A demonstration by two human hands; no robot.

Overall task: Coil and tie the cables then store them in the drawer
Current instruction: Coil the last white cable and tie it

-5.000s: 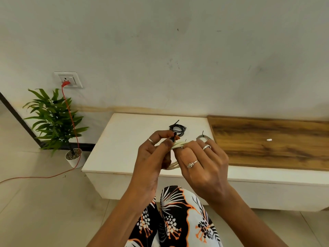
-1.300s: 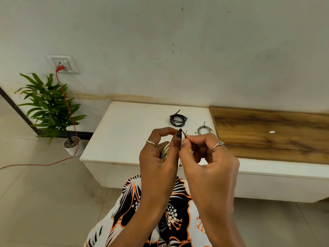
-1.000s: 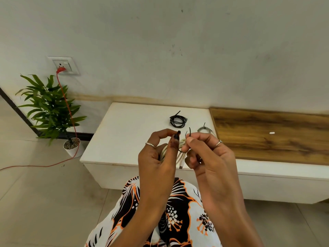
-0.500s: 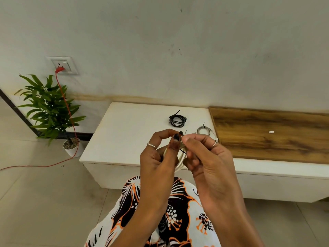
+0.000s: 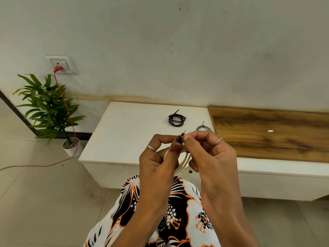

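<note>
Gripping a smooth cream coiled cable (image 5: pixel 185 162), the left hand (image 5: pixel 156 161) curls round its loops; the right hand (image 5: pixel 211 157) pinches a thin black tie (image 5: pixel 183 134) at the coil's top — both held above the white cabinet's (image 5: pixel 124 132) front edge. Beyond the hands lie a tied black coil (image 5: pixel 176 119) and a grey coil (image 5: pixel 203 128), flat, apart.
</note>
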